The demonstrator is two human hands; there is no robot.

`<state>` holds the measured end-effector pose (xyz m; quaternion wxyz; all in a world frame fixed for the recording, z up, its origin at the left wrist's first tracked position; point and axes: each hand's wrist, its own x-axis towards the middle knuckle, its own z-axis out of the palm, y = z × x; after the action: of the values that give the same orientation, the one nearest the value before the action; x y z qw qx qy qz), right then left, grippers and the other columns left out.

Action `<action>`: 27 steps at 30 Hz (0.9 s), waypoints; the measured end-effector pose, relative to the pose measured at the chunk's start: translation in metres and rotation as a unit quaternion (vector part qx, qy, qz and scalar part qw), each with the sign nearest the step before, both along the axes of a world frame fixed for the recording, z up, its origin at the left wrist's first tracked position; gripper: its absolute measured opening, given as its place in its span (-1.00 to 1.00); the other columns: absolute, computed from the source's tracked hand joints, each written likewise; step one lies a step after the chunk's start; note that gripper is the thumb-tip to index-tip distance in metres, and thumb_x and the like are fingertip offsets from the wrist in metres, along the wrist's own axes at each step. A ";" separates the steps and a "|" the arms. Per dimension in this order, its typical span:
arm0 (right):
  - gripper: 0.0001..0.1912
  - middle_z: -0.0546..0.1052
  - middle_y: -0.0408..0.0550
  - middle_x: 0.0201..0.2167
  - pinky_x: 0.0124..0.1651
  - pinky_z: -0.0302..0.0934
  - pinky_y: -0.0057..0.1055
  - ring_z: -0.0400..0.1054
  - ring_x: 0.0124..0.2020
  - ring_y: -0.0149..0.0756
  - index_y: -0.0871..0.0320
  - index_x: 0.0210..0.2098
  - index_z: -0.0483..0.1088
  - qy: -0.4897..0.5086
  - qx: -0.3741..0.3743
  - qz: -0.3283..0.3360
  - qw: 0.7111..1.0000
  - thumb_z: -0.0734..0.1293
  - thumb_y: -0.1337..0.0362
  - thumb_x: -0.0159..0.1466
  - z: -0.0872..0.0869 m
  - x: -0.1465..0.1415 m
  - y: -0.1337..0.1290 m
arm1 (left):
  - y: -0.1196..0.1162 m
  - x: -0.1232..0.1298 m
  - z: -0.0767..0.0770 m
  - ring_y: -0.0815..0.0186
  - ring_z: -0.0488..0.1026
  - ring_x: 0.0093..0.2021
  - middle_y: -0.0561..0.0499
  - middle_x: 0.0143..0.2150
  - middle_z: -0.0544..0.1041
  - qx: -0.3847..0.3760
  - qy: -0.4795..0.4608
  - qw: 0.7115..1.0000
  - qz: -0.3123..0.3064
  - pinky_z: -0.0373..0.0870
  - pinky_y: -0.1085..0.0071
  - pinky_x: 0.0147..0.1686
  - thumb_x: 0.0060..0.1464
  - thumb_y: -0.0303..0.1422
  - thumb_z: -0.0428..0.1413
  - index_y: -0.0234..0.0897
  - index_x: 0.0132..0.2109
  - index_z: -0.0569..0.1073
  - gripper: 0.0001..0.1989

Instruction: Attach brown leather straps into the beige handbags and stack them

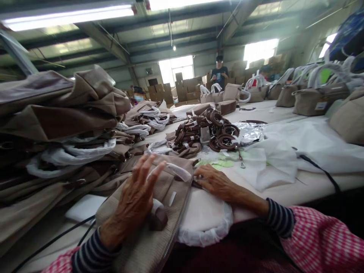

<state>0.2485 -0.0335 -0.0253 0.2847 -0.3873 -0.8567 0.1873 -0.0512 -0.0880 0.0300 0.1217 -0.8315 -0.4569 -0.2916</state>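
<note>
A taupe handbag (173, 182) lies flat on the table in front of me, with a white-wrapped handle (179, 171) across its upper part. My left hand (136, 201) is over the bag, fingers stretched and apart, palm down; whether it presses on the fabric I cannot tell. At the bag's right edge, by a dark brown trim, my right hand (217, 182) has its fingers bent around the border. Its fingertips are partly hidden there. A second wrapped handle (209, 237) loops out from the bag's right side onto the table's near edge.
Stacked taupe bags (57, 121) rise high on the left. Coiled brown straps (212, 129) with metal clips are heaped ahead. White wrapping sheets (313, 148) cover the right side, and finished-looking handbags (315, 98) stand behind them. A person (219, 74) stands at the far end.
</note>
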 end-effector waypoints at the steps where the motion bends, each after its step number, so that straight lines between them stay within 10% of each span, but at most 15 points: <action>1: -0.83 0.53 0.06 0.00 0.27 0.21 -0.10 0.36 0.10 -0.11 0.11 -0.10 0.49 -0.024 0.020 0.012 0.999 0.27 0.38 0.39 -0.001 0.000 -0.001 | 0.001 -0.004 -0.001 -0.07 0.07 0.53 -0.06 0.53 0.20 -0.001 0.098 0.993 -0.063 0.09 -0.18 0.42 0.05 -0.72 -0.06 -0.02 0.41 0.28 -0.18; 5: -0.84 0.51 0.05 0.02 0.27 0.21 -0.12 0.32 0.10 -0.11 0.09 -0.05 0.51 -0.067 0.055 0.064 0.994 0.30 0.24 0.45 0.006 0.003 -0.003 | 0.008 -0.002 0.017 0.11 0.13 0.53 0.03 0.52 0.23 -0.090 0.252 0.941 -0.208 -0.06 -0.06 0.51 0.16 -0.74 -0.16 0.03 0.41 0.29 -0.21; 11: -0.79 0.55 0.01 -0.10 0.05 0.27 -0.28 0.43 -0.07 -0.15 0.15 -0.09 0.56 -0.072 0.003 0.060 0.996 0.41 0.40 0.28 0.017 -0.003 0.008 | 0.039 0.013 0.037 0.03 0.58 -0.07 -0.14 -0.11 0.62 -0.183 0.169 0.962 -0.108 0.43 0.16 0.08 0.35 -0.28 0.10 -0.20 0.05 0.56 -0.77; 15: -0.77 0.57 -0.03 -0.29 -0.13 0.19 -0.38 0.42 -0.23 -0.24 0.16 -0.27 0.56 -0.128 0.051 0.084 0.987 0.32 0.54 0.22 0.039 -0.014 0.023 | 0.050 0.038 0.038 0.18 0.47 -0.41 -0.04 -0.38 0.51 -0.161 0.211 0.964 -0.032 0.39 0.30 -0.19 0.35 -0.15 0.14 -0.21 0.13 0.51 -0.68; 20: -0.69 0.57 0.13 -0.17 -0.21 0.13 -0.33 0.38 -0.21 -0.19 0.22 -0.21 0.54 -0.189 0.208 0.053 0.958 0.22 0.60 0.25 0.036 -0.009 0.032 | 0.065 0.069 0.032 0.09 0.51 -0.21 -0.17 -0.24 0.54 -0.124 0.283 0.951 -0.030 0.39 0.23 -0.13 0.40 -0.28 0.05 -0.31 -0.13 0.55 -0.76; 27: -0.75 0.61 -0.02 -0.35 -0.21 0.16 -0.38 0.44 -0.32 -0.25 0.17 -0.30 0.55 -0.128 0.039 -0.069 0.989 0.29 0.24 0.44 0.013 0.000 0.052 | 0.071 0.067 -0.019 0.00 0.39 0.12 -0.27 0.21 0.45 -0.033 0.325 0.940 -0.100 0.43 0.14 -0.09 0.34 -0.51 -0.04 -0.37 0.20 0.41 -0.66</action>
<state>0.2481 0.0185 -0.0125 0.1993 -0.4551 -0.8639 0.0826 0.0157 -0.0171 0.0109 0.2063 -0.9259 -0.3164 -0.0011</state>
